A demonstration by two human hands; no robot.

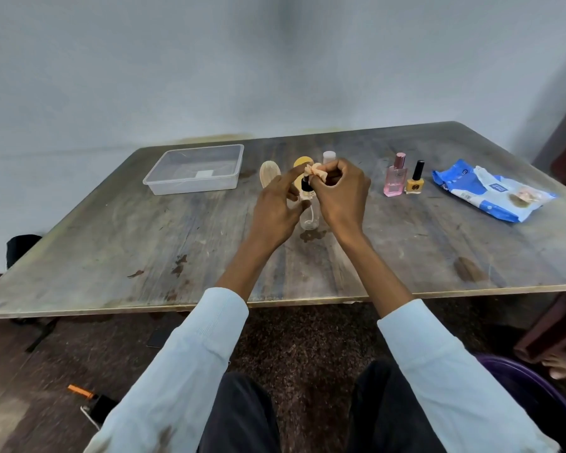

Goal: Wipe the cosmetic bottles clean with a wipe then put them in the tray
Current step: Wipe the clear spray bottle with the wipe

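Note:
A clear spray bottle [309,217] with a black pump top stands upright mid-table between my hands. My left hand [276,210] grips its upper part, forefinger stretched out. My right hand [339,194] is closed on a crumpled peach wipe [314,170] pressed against the bottle's top. A clear plastic tray [164,186] sits at the back left with no bottles in it. Behind my hands are a beige oval container [268,174], a yellow round item [300,162] and a white-capped bottle [329,155], partly hidden. A pink perfume bottle [395,178] and a yellow nail polish [415,179] stand to the right.
A blue and white wipes pack [490,191] lies at the right of the wooden table [144,243]. A dark stain marks the near right of the table. Below are a purple tub [536,397], a bare foot and small items on the floor.

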